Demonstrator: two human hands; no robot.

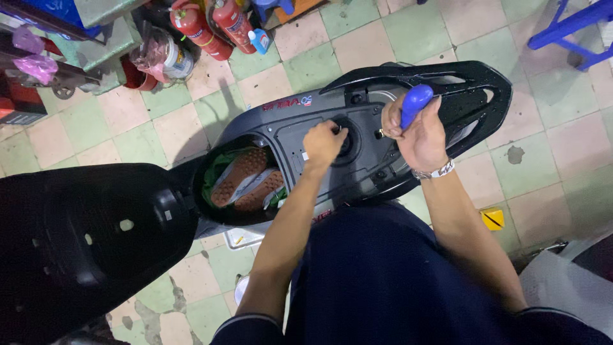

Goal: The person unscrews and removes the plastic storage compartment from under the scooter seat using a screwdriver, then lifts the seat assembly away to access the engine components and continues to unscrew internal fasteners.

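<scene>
A scooter's rear body lies below me with its black seat flipped up to the left. My left hand grips the round black fuel cap on the grey panel behind the storage bin. My right hand is closed around a blue-handled screwdriver, held upright over the panel near the black rear grab rail. The tool's tip is hidden by my hand. A pair of shoes with orange soles lies in the open storage bin on green cloth.
Two red fire extinguishers and a blue spray bottle stand at the top. A paint tin wrapped in plastic sits near them. A blue stool frame is at top right. A small yellow box lies on the tiled floor.
</scene>
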